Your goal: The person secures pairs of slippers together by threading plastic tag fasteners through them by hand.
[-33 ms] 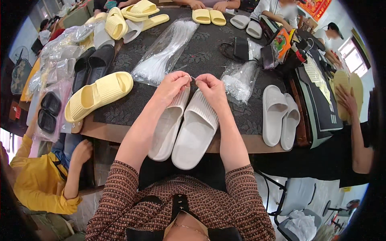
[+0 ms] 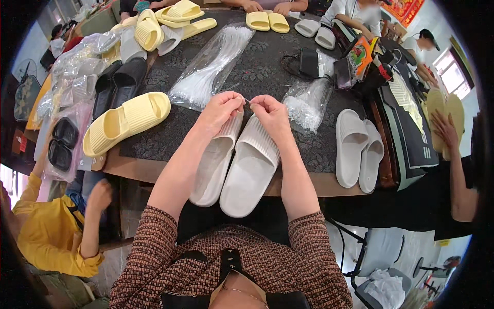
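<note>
While your left hand (image 2: 220, 110) and right hand (image 2: 271, 114) pinch a thin white tie (image 2: 247, 101) between closed fingertips, the white slipper pair (image 2: 237, 166) lies directly beneath, toes under both hands alike, long axes running back toward you.

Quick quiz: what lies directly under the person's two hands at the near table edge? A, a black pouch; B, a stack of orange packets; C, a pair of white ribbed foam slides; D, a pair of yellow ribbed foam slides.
C: the left hand and right hand meet, fingertips pinched together, right above the pair of white ribbed foam slides overhanging the dark patterned table.
</note>
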`<state>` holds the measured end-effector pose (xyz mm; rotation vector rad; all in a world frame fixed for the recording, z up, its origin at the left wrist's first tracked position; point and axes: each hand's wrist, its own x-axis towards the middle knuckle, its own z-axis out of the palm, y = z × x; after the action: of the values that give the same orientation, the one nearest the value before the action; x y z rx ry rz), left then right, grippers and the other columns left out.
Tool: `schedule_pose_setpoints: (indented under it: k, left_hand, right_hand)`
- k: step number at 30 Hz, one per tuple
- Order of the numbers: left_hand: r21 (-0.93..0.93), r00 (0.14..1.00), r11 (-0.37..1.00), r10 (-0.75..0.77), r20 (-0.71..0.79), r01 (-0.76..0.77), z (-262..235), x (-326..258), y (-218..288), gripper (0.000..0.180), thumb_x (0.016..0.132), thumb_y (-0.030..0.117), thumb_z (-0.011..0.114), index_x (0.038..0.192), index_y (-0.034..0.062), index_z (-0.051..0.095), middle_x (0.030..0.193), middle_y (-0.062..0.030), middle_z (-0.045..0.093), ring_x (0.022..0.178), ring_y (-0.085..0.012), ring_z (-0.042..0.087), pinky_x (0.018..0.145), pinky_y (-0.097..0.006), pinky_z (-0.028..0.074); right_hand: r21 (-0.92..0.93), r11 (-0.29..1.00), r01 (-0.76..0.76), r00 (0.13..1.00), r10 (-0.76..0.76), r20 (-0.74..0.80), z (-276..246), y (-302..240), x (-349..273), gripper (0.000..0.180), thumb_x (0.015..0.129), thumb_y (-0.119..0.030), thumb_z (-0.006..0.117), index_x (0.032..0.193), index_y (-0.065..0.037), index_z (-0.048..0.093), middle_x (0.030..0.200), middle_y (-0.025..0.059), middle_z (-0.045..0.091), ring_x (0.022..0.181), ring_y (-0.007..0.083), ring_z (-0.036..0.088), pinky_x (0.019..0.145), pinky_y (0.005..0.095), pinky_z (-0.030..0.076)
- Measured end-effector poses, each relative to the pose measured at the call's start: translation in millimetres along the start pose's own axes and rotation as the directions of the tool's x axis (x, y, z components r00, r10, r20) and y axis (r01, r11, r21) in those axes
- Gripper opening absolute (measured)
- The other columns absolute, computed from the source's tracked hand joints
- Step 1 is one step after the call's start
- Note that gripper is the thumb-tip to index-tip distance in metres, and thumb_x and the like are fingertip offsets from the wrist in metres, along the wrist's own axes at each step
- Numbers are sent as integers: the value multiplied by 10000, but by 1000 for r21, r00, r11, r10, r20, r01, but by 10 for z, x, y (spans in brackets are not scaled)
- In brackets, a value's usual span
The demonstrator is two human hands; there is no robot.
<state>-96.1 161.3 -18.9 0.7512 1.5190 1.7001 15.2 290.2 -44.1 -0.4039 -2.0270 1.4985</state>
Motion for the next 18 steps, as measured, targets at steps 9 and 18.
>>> schedule_pose_setpoints:
  k: [9, 18]
  left_hand:
    - [18, 998, 1000, -18, 55, 17, -34, 24, -24, 136, 898, 162, 516, 843, 82, 611, 705, 55, 529, 621, -29, 430, 568, -173, 341]
    - [-22, 997, 1000, -11, 71, 12, -63, 52, -59, 127, 896, 165, 527, 825, 81, 590, 708, 51, 525, 619, -30, 428, 568, -173, 343]
  right_hand:
    - [34, 999, 31, 999, -30, -31, 21, 1, -3, 107, 812, -75, 617, 894, -17, 654, 681, -18, 596, 622, 37, 501, 574, 211, 428]
    - [30, 999, 26, 999, -25, -20, 15, 25, -2, 104, 812, -77, 619, 891, -21, 655, 680, -26, 590, 617, 36, 487, 567, 211, 419]
